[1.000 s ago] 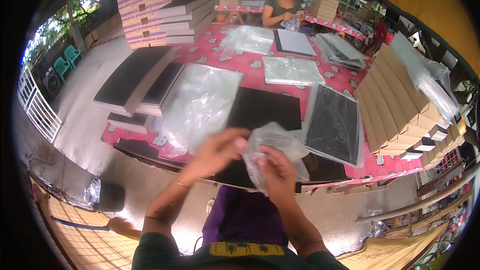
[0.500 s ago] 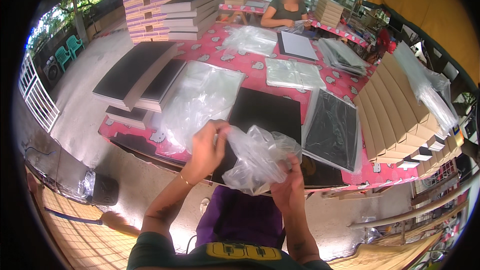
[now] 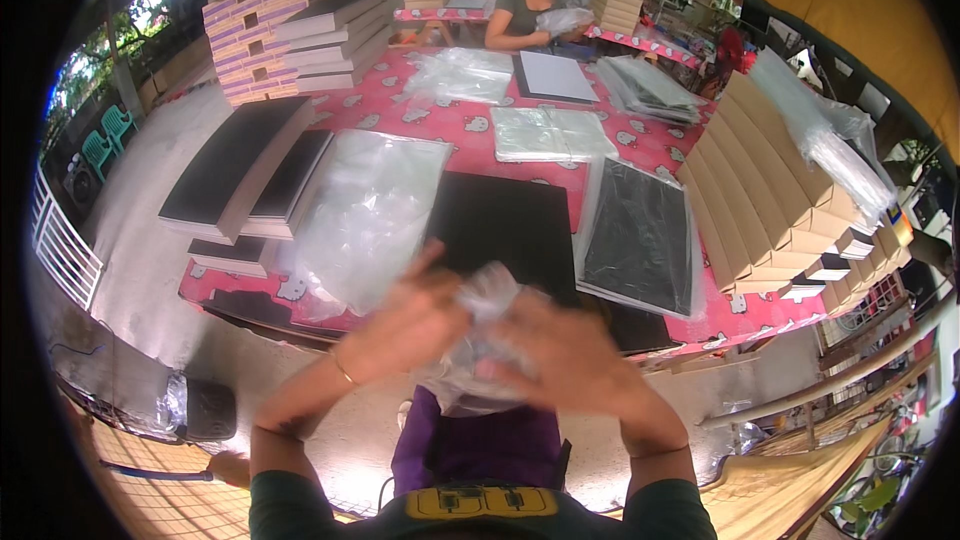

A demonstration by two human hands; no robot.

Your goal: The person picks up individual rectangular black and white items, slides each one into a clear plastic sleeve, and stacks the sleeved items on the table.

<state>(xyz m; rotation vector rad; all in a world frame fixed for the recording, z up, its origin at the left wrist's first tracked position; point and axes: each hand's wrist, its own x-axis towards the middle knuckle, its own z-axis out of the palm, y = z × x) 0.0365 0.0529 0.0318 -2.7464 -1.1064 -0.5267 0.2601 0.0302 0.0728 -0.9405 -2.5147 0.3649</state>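
L hand [image 3: 428, 308] & R hand [image 3: 565, 352] near, fingers holding crumpled clear bag [image 3: 487, 293], prob. both 'cause it's floppy; exact pinch blurred, can't tell. Black board [image 3: 505, 220] just beyond.

We've got one clear plastic bag [image 3: 488, 294], see-through with whitish glare, crumpled and off the table [image 3: 765, 312], between left hand [image 3: 425, 318] and right hand [image 3: 560, 345]. A bunched tuft pokes up between the hands; the looser, wider part hangs below, at the table's near edge. Blur hides its opening and the exact grip from us.
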